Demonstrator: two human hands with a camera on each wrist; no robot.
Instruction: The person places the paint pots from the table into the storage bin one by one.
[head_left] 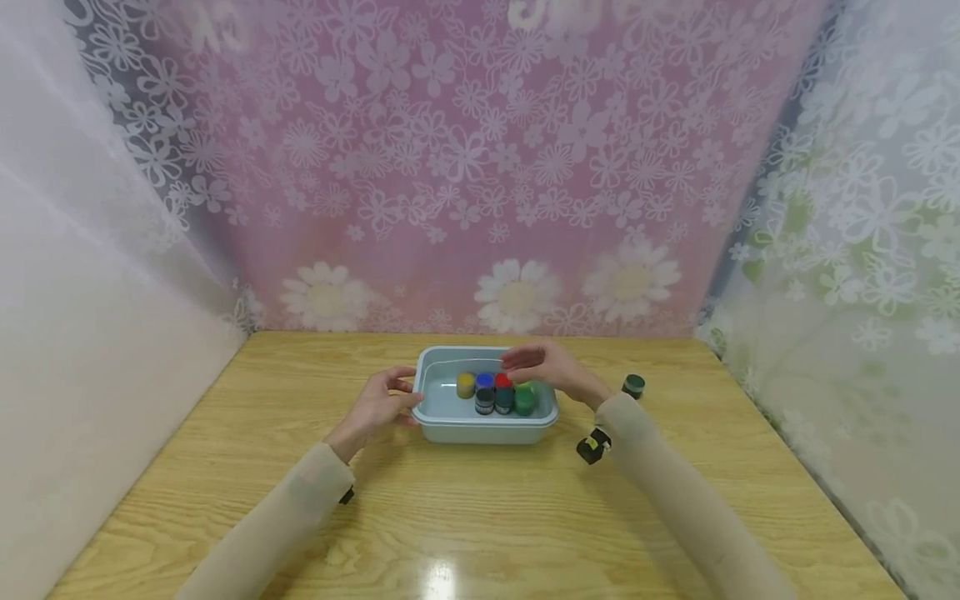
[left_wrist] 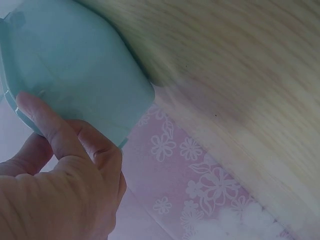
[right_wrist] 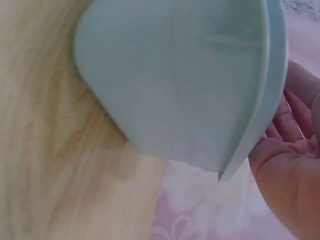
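At the bottom of the head view, your left sleeve (head_left: 262, 517) comes in from the lower left and your right sleeve (head_left: 686, 492) from the lower right, both over the wooden table (head_left: 442, 525). A small black block (head_left: 591, 448) shows beside your right cuff, right of centre.

Further in, near the middle of the frame, your left hand (head_left: 381, 402) grips the left end of the pale blue tub (head_left: 480, 434), fingers bent at its rim and outer wall; the left wrist view shows the same hold from below. Your right hand (head_left: 555, 367) hovers over the tub's right end, its thumb and curved fingers apart, with nothing seen between them. In the right wrist view it sits at the right edge, past the rim.

The tub stands on the table, just below the centre of the frame. Inside, in its middle and right, the near row has a black jar (head_left: 485, 402) and a green jar (head_left: 524, 402). Behind them are a yellow jar (head_left: 466, 385), furthest left, and a blue jar (head_left: 484, 381). A red top (head_left: 502, 380) shows above a dark body; you cannot tell whether that is one jar or two.

A dark green jar (head_left: 633, 386) stands outside, to the right. A pink flowered curtain (head_left: 480, 183) fills the top.
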